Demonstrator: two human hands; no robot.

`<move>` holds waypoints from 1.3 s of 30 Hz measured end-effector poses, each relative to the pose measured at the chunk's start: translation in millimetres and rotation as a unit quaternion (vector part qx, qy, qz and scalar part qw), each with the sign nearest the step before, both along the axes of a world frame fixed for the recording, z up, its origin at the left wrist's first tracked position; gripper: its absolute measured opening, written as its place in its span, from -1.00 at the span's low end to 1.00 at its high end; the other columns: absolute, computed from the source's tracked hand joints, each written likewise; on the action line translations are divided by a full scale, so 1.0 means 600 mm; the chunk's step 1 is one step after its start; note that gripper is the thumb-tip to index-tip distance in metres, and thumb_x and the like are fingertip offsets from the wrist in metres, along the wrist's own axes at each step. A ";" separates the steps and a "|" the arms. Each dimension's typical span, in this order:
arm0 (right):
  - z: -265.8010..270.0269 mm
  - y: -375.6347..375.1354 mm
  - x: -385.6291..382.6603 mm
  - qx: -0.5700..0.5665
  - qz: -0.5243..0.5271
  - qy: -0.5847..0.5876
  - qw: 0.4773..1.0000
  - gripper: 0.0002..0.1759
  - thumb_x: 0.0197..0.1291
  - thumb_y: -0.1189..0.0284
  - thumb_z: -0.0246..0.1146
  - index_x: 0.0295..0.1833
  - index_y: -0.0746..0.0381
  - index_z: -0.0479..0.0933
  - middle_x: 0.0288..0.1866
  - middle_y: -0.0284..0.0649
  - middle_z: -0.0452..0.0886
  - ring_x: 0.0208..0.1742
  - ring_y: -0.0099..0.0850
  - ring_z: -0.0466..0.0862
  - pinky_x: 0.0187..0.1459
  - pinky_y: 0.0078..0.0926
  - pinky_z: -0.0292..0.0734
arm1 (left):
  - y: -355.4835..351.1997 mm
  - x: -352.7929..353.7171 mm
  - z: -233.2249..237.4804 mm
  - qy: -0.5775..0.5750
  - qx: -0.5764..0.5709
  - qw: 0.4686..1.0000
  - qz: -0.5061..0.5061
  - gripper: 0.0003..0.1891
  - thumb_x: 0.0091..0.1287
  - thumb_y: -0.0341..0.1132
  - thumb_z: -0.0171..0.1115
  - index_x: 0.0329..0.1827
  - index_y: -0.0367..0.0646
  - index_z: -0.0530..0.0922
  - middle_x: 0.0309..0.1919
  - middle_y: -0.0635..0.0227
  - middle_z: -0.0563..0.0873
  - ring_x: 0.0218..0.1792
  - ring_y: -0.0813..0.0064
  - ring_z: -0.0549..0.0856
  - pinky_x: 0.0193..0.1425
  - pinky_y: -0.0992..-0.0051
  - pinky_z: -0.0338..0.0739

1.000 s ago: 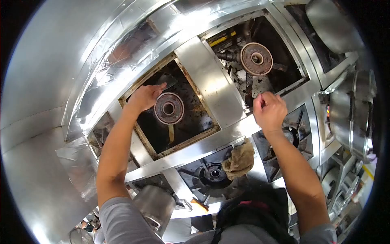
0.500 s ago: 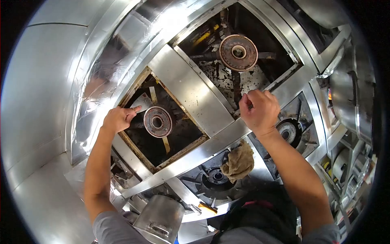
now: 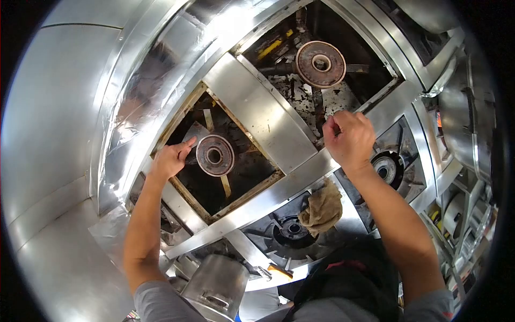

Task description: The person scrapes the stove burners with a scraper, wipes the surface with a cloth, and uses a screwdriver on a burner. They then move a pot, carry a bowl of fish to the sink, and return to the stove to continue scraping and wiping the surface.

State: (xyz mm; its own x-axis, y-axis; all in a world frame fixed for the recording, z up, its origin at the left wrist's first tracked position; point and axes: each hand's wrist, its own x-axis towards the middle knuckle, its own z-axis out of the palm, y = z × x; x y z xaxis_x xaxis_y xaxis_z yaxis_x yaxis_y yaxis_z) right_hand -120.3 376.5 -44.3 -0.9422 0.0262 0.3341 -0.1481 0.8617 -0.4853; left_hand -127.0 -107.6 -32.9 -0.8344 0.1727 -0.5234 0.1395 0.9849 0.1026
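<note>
My left hand (image 3: 170, 160) is at the left rim of the nearer burner well, fingers curled and the index finger pointing toward the round burner (image 3: 215, 155). A flat grey metal piece (image 3: 196, 132) shows just beyond that fingertip; what the fingers hold, if anything, is hidden. My right hand (image 3: 351, 140) is closed in a fist over the steel strip at the front corner of the farther well. Inside that well sits a larger rusty burner (image 3: 321, 64). Dark gaps show between the right fingers. A crumpled brown cloth (image 3: 322, 208) lies below and left of the right hand.
Black front burners (image 3: 294, 228) line the near side. A steel pot (image 3: 217, 287) stands at the lower left, near an orange-handled tool (image 3: 280, 271). Foil-like sheeting (image 3: 142, 102) covers the back left. A large steel vessel (image 3: 466, 123) stands at right.
The whole view has shifted slightly, with the stove appearing a little further right. Both hands keep nearly the same places over the stove; the left has edged slightly toward the burner.
</note>
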 end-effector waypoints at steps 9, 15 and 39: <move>0.003 0.005 -0.002 -0.016 0.009 0.003 1.000 -0.83 0.02 0.48 0.42 -0.51 0.12 0.55 -0.49 -0.27 0.63 -0.41 -0.12 0.60 -0.31 -0.18 0.50 | 0.080 -0.088 0.098 -0.065 0.090 0.988 0.104 -0.63 0.57 -0.22 0.17 0.36 -0.07 0.64 0.14 -0.03 0.80 0.15 -0.07 0.77 0.28 0.06 0.61; 0.001 0.007 0.001 -0.023 -0.002 -0.015 1.000 -0.82 0.03 0.41 0.42 -0.54 0.10 0.57 -0.49 -0.33 0.65 -0.41 -0.18 0.61 -0.31 -0.21 0.52 | 0.165 -0.076 0.170 -0.081 -0.087 0.993 -0.016 -0.25 0.52 -0.11 0.28 0.71 0.05 0.18 -0.01 -0.20 0.80 0.09 -0.23 0.76 0.22 -0.05 0.61; -0.009 0.005 -0.001 0.026 0.004 -0.032 0.999 -0.86 0.08 0.35 0.38 -0.48 0.05 0.59 -0.40 -0.34 0.73 -0.30 -0.17 0.70 -0.17 -0.19 0.59 | 0.297 0.181 0.061 -0.071 0.065 0.970 0.222 -0.54 0.63 -0.06 0.03 0.53 0.22 0.57 0.18 0.01 0.78 0.18 -0.14 0.75 0.36 0.01 0.61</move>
